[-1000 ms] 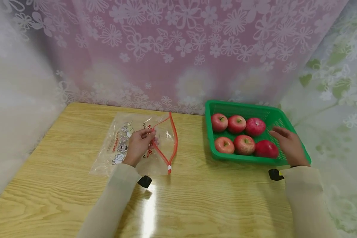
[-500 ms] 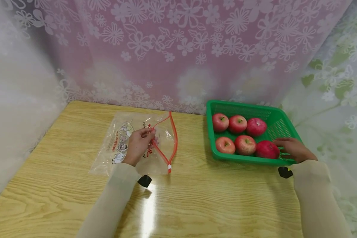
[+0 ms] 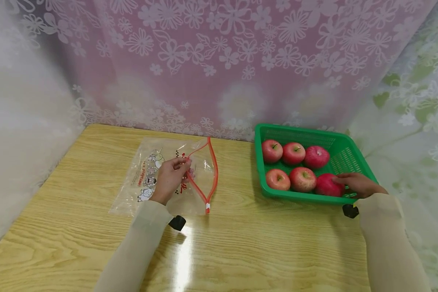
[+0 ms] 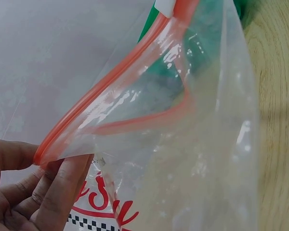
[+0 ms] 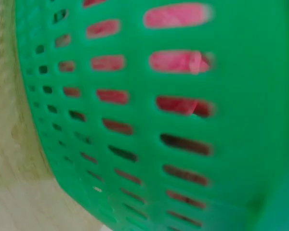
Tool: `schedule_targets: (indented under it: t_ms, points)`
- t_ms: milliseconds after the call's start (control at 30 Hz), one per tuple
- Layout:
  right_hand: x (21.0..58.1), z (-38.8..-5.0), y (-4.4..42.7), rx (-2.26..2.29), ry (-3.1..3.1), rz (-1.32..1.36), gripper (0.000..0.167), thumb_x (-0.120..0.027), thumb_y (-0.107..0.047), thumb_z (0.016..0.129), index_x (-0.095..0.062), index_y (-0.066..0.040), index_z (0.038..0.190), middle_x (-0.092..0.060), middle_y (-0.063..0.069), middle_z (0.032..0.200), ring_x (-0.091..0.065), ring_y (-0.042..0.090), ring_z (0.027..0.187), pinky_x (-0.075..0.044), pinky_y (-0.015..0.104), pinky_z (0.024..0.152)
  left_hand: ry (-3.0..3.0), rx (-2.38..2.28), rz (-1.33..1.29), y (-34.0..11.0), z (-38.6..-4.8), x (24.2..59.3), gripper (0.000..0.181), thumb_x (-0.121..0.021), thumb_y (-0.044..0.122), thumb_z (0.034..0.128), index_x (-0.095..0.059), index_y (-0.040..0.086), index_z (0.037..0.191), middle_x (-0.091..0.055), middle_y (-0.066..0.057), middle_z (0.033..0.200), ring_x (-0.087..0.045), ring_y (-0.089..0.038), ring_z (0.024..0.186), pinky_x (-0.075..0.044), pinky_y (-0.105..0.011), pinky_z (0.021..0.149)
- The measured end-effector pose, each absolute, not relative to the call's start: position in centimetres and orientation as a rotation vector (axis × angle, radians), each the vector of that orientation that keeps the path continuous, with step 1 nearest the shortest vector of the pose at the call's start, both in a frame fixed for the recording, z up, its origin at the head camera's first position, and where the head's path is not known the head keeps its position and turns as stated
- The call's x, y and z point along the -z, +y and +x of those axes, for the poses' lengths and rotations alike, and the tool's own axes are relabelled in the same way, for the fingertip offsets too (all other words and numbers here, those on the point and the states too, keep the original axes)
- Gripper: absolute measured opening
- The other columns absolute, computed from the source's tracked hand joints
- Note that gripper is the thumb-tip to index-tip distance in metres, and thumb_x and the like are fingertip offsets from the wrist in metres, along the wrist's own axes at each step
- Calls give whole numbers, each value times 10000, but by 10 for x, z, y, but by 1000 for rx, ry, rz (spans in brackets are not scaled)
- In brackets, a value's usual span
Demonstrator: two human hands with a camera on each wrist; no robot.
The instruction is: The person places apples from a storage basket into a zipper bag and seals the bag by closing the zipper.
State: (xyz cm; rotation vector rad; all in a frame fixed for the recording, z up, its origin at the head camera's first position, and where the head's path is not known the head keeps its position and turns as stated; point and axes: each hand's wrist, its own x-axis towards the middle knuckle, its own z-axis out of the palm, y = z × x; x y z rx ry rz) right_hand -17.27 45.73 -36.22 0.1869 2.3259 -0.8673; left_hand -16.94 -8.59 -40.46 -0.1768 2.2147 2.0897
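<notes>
The left hand (image 3: 170, 179) pinches the bag (image 3: 147, 174) by its orange rim (image 3: 216, 166); the left wrist view, closer, shows thumb and fingers clamped there and the mouth spread wide. A stretch of bare table (image 3: 237, 186) lies between bag and basket (image 3: 299, 196), whose back edge sits near the curtain (image 3: 204, 65). The right hand (image 3: 361, 184) touches the front right apple (image 3: 328, 185) inside; I cannot tell whether it grips. The right wrist view shows only slotted wall (image 5: 241, 120), red behind it.

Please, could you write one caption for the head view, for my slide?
Left fingers pinch an open clear bag by its orange edge; right fingers touch an apple in a green basket.
</notes>
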Motion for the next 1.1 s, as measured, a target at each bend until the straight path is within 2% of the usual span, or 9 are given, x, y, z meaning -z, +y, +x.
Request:
schedule_targets:
  t_ms: [333, 533, 800, 1100]
  points:
    - [358, -173, 453, 859, 2254, 210, 832, -312, -440, 1041, 26, 227, 1406, -93, 463, 1431, -326, 585, 1270, -427, 561, 1002, 2213, -2087, -180, -86, -169, 402, 312, -586, 184, 977, -612, -53, 1177, -671, -121, 890, -611, -61, 645, -567, -207, 581]
    - [359, -172, 453, 886, 2235, 208, 856, -345, -447, 1034, 25, 230, 1406, -70, 459, 1438, -286, 581, 1298, -428, 528, 1019, 2223, -2072, -183, -86, -169, 399, 315, -583, 192, 979, -612, -49, 1180, -668, -123, 896, -615, -64, 640, -570, -214, 586]
    - [362, -173, 452, 889, 2227, 171, 816, -358, -431, 1036, -65, 235, 1405, -215, 436, 1414, -344, 552, 1285, -462, 480, 999, 2229, -2073, -173, -87, -169, 400, 313, -583, 190, 979, -612, -53, 1174, -664, -110, 878, -618, -62, 615, -582, -248, 601]
    - [361, -175, 453, 929, 2209, 175, 823, -382, -386, 1039, 21, 228, 1410, -78, 446, 1451, -286, 560, 1314, -438, 488, 1025, 2234, -2070, -178, -87, -169, 401, 315, -586, 195, 977, -614, -53, 1170, -666, -112, 873, -618, -67, 618, -586, -266, 614]
